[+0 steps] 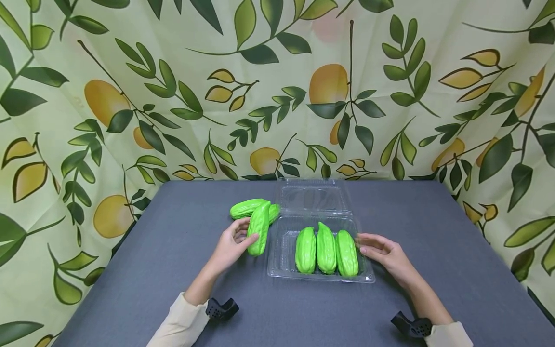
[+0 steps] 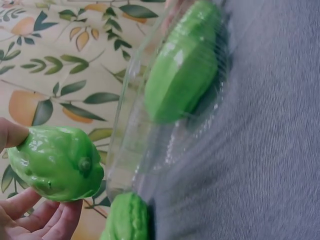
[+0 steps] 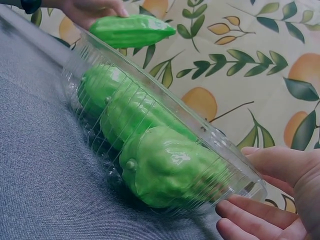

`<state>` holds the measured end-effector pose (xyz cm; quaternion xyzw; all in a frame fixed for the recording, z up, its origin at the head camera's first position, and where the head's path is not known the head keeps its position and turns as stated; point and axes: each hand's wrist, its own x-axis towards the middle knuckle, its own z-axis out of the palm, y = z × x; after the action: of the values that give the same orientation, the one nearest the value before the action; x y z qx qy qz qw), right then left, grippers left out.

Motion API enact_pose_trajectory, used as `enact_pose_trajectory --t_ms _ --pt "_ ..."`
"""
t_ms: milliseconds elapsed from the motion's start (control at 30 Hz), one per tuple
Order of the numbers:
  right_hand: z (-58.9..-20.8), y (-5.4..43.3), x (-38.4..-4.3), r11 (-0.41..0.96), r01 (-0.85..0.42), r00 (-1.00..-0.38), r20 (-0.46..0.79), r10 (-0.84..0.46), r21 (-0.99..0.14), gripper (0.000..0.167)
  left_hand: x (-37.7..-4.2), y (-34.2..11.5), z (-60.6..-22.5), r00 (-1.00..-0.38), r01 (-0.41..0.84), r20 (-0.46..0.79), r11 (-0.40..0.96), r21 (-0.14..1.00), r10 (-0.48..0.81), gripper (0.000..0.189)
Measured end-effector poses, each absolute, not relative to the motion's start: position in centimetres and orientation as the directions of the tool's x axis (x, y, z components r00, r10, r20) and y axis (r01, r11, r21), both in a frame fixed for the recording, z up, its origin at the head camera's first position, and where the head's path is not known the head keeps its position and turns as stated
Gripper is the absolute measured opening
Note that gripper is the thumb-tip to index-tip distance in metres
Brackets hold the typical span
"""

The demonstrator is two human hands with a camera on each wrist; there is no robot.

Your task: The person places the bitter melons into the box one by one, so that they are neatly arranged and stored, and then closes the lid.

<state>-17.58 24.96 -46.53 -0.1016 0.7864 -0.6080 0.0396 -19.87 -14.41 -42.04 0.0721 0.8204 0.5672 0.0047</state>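
Note:
My left hand (image 1: 231,246) grips a green bitter melon (image 1: 258,231), thumb on one side and fingers on the other, raised just left of a clear plastic box (image 1: 282,270). In the left wrist view the held bitter melon (image 2: 57,165) shows its bumpy end. Three bitter melons (image 1: 327,248) lie side by side in the box's base. At the box's right side, my right hand (image 1: 383,250) holds the wall; in the right wrist view the box's end lies between its thumb (image 3: 272,162) and fingers. Part of that grip hides behind the plastic.
Behind the left hand more bitter melons (image 1: 247,208) lie on the grey table (image 1: 208,197), partly covered by the held one. The box's clear lid (image 1: 312,196) is folded back flat behind its base. A leaf-patterned curtain (image 1: 277,120) hangs beyond the table.

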Motion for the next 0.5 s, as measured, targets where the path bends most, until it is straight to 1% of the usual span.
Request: enact_pose_trajectory --t_ms 500 --pt "-46.4 24.9 -17.5 0.259 -0.084 -0.981 0.034 -0.193 -0.962 0.052 -19.0 -13.1 -41.6 -0.991 0.079 0.042 0.300 0.951 0.130 0.054"
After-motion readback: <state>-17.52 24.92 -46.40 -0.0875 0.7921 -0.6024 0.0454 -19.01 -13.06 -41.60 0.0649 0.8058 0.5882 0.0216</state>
